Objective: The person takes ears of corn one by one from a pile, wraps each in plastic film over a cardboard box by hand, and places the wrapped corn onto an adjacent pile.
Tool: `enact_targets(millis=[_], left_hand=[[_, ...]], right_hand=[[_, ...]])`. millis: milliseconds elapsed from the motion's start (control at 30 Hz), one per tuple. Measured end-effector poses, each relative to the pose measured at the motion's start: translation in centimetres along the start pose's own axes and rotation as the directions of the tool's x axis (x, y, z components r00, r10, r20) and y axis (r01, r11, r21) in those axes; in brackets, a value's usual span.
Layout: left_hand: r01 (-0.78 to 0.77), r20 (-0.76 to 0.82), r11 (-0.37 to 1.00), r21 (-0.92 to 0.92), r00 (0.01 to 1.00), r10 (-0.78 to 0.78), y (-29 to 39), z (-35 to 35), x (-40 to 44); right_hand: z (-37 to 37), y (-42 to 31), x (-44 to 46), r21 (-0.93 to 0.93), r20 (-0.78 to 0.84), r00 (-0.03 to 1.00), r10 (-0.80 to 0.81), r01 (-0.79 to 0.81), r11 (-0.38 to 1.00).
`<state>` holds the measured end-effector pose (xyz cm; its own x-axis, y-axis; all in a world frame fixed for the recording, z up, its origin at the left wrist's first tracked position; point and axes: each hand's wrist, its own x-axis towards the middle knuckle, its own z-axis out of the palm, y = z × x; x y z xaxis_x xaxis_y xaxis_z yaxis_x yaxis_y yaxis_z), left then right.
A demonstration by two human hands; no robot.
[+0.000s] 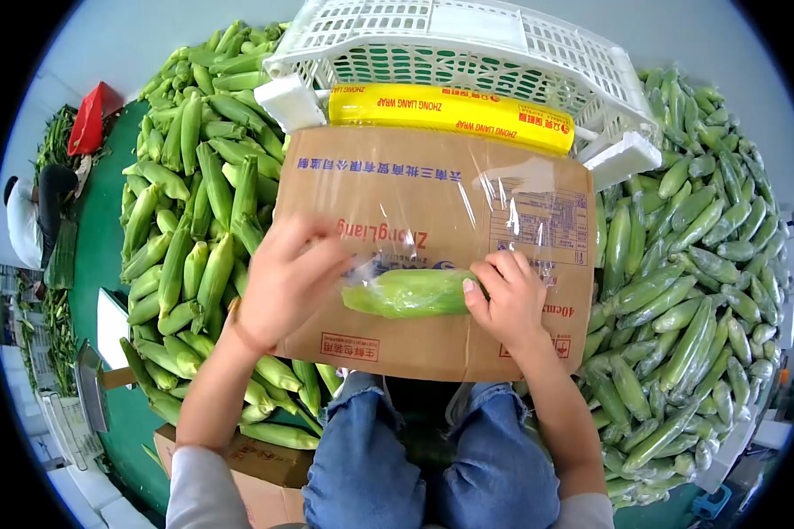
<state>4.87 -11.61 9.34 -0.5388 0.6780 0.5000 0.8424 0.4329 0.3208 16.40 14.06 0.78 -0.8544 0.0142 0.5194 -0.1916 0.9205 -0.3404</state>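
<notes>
An ear of corn (pixel 404 294) in its green husk lies crosswise on a flat cardboard sheet (pixel 344 212) over my knees, with clear plastic wrap (pixel 362 264) around it. My right hand (pixel 510 298) grips the corn's right end, thumb and fingers closed on the film. At the other end, slightly raised and blurred, my left hand (pixel 295 278) has its fingers curled in a pinch on the film's loose edge. Beyond the cardboard, a yellow roll of cling wrap (pixel 450 116) rests across two white blocks.
Unwrapped corn (pixel 190 212) is heaped on the left, film-wrapped corn (pixel 688 300) on the right. An upturned white plastic crate (pixel 476 26) stands behind the roll. A cardboard box (pixel 256 485) sits by my left leg. Another person (pixel 28 220) is at far left.
</notes>
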Motion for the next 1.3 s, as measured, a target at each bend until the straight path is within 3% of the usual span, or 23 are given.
enact_targets(millis=[67, 100, 167, 200, 233, 300, 367, 400, 467, 500, 567, 633, 733, 767, 800, 833, 900, 967, 1033, 1133, 1300], left_hand=[[-0.045, 0.204, 0.999, 0.016, 0.978, 0.041, -1.3, 3.4, 2.9], [0.032, 0.393, 0.994, 0.109, 0.917, -0.073, -0.8, 5.0, 3.3], [0.119, 0.685, 0.941, 0.316, 0.658, -0.313, 0.0, 7.4, 3.7], [0.181, 0.677, 0.946, 0.270, 0.662, -0.320, 1.6, 6.4, 3.0], [0.243, 0.673, 0.944, 0.222, 0.663, -0.329, 3.9, 5.0, 1.4], [0.333, 0.629, 0.941, 0.067, 0.718, -0.299, 7.4, 3.8, -3.4], [0.083, 0.494, 0.975, 0.205, 0.852, -0.176, 9.5, 3.5, -6.3], [0.215, 0.523, 0.970, 0.113, 0.817, -0.242, 9.1, 4.3, -7.0], [0.244, 0.436, 0.956, 0.162, 0.851, -0.292, 7.5, 5.5, -5.0], [0.259, 0.382, 0.947, 0.188, 0.869, -0.313, 6.2, 6.2, -3.3], [0.313, 0.257, 0.925, 0.215, 0.896, -0.363, 2.3, 9.3, -0.3], [0.223, 0.127, 0.920, 0.322, 0.953, -0.275, -1.2, 10.4, 4.2], [0.015, 0.033, 0.918, 0.396, 0.999, -0.031, -4.1, 11.0, 8.3], [0.137, 0.198, 0.937, 0.323, 0.958, -0.208, -3.6, 10.4, 9.1], [0.260, 0.386, 0.929, 0.265, 0.854, -0.349, -0.7, 7.4, 10.4], [0.388, 0.567, 0.890, 0.238, 0.689, -0.452, 1.2, 5.8, 10.5], [0.139, 0.436, 0.975, 0.172, 0.877, -0.202, 1.7, 7.4, 4.6], [0.038, 0.165, 0.995, 0.090, 0.985, -0.053, 3.4, 6.4, 0.8], [0.033, 0.132, 0.998, 0.060, 0.990, -0.041, 5.4, 5.7, -2.1], [0.036, 0.201, 0.997, 0.069, 0.978, -0.049, 7.7, 5.2, -4.7], [0.063, 0.169, 0.996, 0.064, 0.983, -0.073, 2.4, 8.4, -1.0]], right_hand=[[0.5, 0.2, 0.1, 0.013, -0.012, 1.000, 0.025, -0.025, 1.000], [0.6, 0.4, 0.2, 0.017, -0.018, 0.999, 0.035, -0.034, 0.999], [0.1, 0.4, 0.4, -0.043, 0.107, 0.984, 0.146, -0.142, 0.989], [-0.2, 0.2, 0.2, -0.077, 0.167, 0.963, 0.211, -0.200, 0.977], [-1.1, -0.6, 0.2, -0.091, 0.338, 0.907, 0.253, -0.236, 0.968], [-3.4, -2.4, 0.7, -0.129, 0.644, 0.704, 0.299, -0.285, 0.950], [-4.2, -3.4, 0.5, -0.126, 0.709, 0.622, 0.332, -0.352, 0.927], [-4.4, -3.8, 0.1, -0.126, 0.741, 0.577, 0.344, -0.384, 0.915], [-4.3, -3.9, -0.1, -0.022, 0.424, 0.881, 0.207, -0.219, 0.975], [-4.3, -3.7, 0.0, 0.002, 0.222, 0.969, 0.110, -0.114, 0.994], [-3.5, -3.5, 0.0, 0.026, 0.216, 0.975, -0.044, 0.039, 0.999], [-2.4, -3.6, 0.7, 0.016, 0.222, 0.958, -0.181, 0.182, 0.983], [-0.2, -0.6, 3.2, -0.078, 0.251, 0.953, -0.169, 0.194, 0.978], [0.1, 0.4, 3.9, -0.083, 0.256, 0.955, -0.149, 0.175, 0.981], [0.2, 1.0, 4.2, -0.096, 0.259, 0.956, -0.138, 0.167, 0.981], [0.4, 1.2, 4.2, -0.101, 0.265, 0.956, -0.126, 0.158, 0.982], [0.9, 1.5, 4.5, -0.100, 0.284, 0.948, -0.140, 0.174, 0.980], [0.1, 0.1, 3.0, -0.084, 0.319, 0.928, -0.191, 0.229, 0.970], [-1.4, -1.8, 0.5, -0.043, 0.410, 0.891, -0.197, 0.234, 0.971], [-3.4, -3.4, -1.3, -0.025, 0.517, 0.841, -0.161, 0.202, 0.979], [-1.6, -2.2, 0.0, -0.069, 0.223, 0.948, -0.226, 0.246, 0.967]])
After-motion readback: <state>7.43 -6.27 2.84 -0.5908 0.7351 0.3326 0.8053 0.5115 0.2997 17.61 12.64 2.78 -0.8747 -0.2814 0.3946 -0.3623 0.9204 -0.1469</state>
